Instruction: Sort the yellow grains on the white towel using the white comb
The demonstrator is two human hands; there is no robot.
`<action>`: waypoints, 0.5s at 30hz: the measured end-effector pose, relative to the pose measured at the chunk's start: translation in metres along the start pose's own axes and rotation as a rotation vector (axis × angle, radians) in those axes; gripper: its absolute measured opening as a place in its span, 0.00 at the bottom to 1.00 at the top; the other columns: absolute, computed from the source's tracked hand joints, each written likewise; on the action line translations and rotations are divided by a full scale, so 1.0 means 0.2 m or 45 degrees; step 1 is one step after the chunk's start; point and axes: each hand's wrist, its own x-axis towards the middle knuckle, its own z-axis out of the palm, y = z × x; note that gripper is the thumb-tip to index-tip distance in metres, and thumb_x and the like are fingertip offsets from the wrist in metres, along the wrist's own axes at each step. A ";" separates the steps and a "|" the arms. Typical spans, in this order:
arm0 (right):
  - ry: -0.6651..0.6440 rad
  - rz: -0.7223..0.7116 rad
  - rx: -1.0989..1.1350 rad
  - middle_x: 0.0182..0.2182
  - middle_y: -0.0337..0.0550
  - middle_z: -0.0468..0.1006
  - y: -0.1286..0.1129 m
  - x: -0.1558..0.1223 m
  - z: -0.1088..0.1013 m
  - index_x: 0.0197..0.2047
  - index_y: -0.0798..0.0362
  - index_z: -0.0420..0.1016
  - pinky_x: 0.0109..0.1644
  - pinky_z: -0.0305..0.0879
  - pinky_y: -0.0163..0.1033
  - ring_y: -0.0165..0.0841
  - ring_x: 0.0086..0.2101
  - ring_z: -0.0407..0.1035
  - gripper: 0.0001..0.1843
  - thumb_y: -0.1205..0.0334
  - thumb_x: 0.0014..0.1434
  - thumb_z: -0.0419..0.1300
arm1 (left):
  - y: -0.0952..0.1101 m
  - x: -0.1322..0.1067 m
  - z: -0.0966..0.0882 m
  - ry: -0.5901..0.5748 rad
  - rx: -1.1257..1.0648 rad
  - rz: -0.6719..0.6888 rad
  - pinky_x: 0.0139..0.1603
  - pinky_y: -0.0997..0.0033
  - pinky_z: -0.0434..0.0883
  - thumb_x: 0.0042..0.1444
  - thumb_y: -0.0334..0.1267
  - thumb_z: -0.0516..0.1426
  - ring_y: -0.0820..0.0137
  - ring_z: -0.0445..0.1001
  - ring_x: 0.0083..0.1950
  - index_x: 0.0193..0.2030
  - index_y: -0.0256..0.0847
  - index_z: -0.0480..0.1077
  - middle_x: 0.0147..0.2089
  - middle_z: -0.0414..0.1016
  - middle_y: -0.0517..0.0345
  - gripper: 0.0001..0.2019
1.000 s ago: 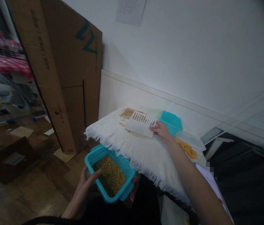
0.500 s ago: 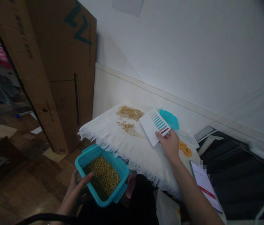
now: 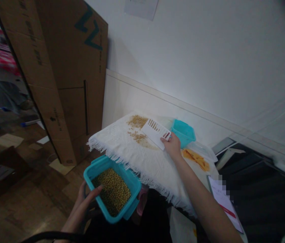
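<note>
My left hand (image 3: 86, 199) grips the near left side of a turquoise plastic container (image 3: 133, 185), its thumb over the rim. Round yellowish beans (image 3: 115, 190), which look like soybeans, fill its lower part. The container is tilted below the table's fringed edge. In my right hand (image 3: 173, 145) is a flat white card with a row of slots (image 3: 152, 135), held by its right end. Its far left corner reaches the larger pile of loose beans (image 3: 136, 120) on the white cloth (image 3: 118, 138). A smaller scatter of beans (image 3: 137, 136) lies nearer me.
A second turquoise container (image 3: 186, 135) stands behind my right hand, beside a clear lid (image 3: 203, 151) and a yellow cloth (image 3: 196, 158). A clipboard with paper (image 3: 224, 202) lies at the right edge. A tall cardboard box (image 3: 74, 67) stands left of the table.
My right hand has moved left and lowered the slotted card toward the bean pile. My left hand still holds the container in about the same place. The view has shifted slightly.
</note>
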 end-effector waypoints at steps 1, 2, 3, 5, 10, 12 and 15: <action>-0.002 0.014 0.046 0.35 0.42 0.85 0.01 0.02 0.00 0.41 0.48 0.73 0.44 0.75 0.47 0.42 0.36 0.80 0.15 0.56 0.49 0.66 | 0.00 0.00 0.00 -0.002 -0.006 -0.002 0.42 0.49 0.84 0.52 0.47 0.71 0.53 0.86 0.40 0.74 0.57 0.54 0.59 0.79 0.42 0.47; -0.002 0.024 0.093 0.36 0.43 0.86 0.02 0.04 0.00 0.41 0.48 0.74 0.45 0.75 0.47 0.42 0.37 0.80 0.16 0.56 0.48 0.67 | 0.00 0.00 0.00 -0.009 -0.012 -0.002 0.42 0.49 0.84 0.51 0.47 0.71 0.53 0.86 0.41 0.74 0.57 0.54 0.60 0.79 0.42 0.47; -0.005 0.027 0.142 0.37 0.44 0.86 0.03 0.07 0.00 0.42 0.48 0.75 0.45 0.76 0.47 0.42 0.37 0.80 0.17 0.56 0.47 0.68 | 0.00 0.01 -0.01 -0.020 -0.020 0.001 0.43 0.49 0.84 0.51 0.48 0.72 0.53 0.86 0.41 0.74 0.57 0.54 0.60 0.78 0.42 0.47; -0.054 0.030 0.259 0.39 0.46 0.86 0.02 0.14 0.00 0.42 0.49 0.77 0.45 0.76 0.48 0.43 0.39 0.81 0.20 0.55 0.45 0.70 | -0.01 0.01 -0.01 -0.035 -0.028 0.006 0.44 0.49 0.84 0.51 0.48 0.72 0.52 0.86 0.43 0.74 0.58 0.54 0.61 0.78 0.42 0.47; -0.354 0.069 0.490 0.36 0.47 0.86 -0.06 0.34 0.05 0.39 0.54 0.82 0.41 0.76 0.44 0.41 0.36 0.80 0.24 0.51 0.39 0.74 | 0.00 0.01 0.00 0.007 0.009 -0.021 0.43 0.49 0.84 0.52 0.47 0.71 0.53 0.86 0.42 0.74 0.58 0.53 0.61 0.78 0.43 0.47; -0.418 0.087 0.508 0.34 0.45 0.86 -0.12 0.40 0.09 0.38 0.54 0.83 0.38 0.75 0.41 0.39 0.33 0.79 0.25 0.52 0.35 0.76 | 0.00 0.00 0.00 -0.002 0.002 0.002 0.43 0.50 0.84 0.52 0.48 0.71 0.53 0.86 0.43 0.74 0.59 0.54 0.61 0.78 0.44 0.46; -0.510 0.055 0.520 0.33 0.45 0.86 -0.20 0.46 0.20 0.35 0.54 0.83 0.37 0.75 0.41 0.39 0.34 0.79 0.25 0.52 0.33 0.78 | 0.00 0.00 0.01 -0.022 -0.009 0.031 0.43 0.50 0.84 0.51 0.49 0.71 0.53 0.86 0.44 0.73 0.60 0.55 0.62 0.78 0.46 0.45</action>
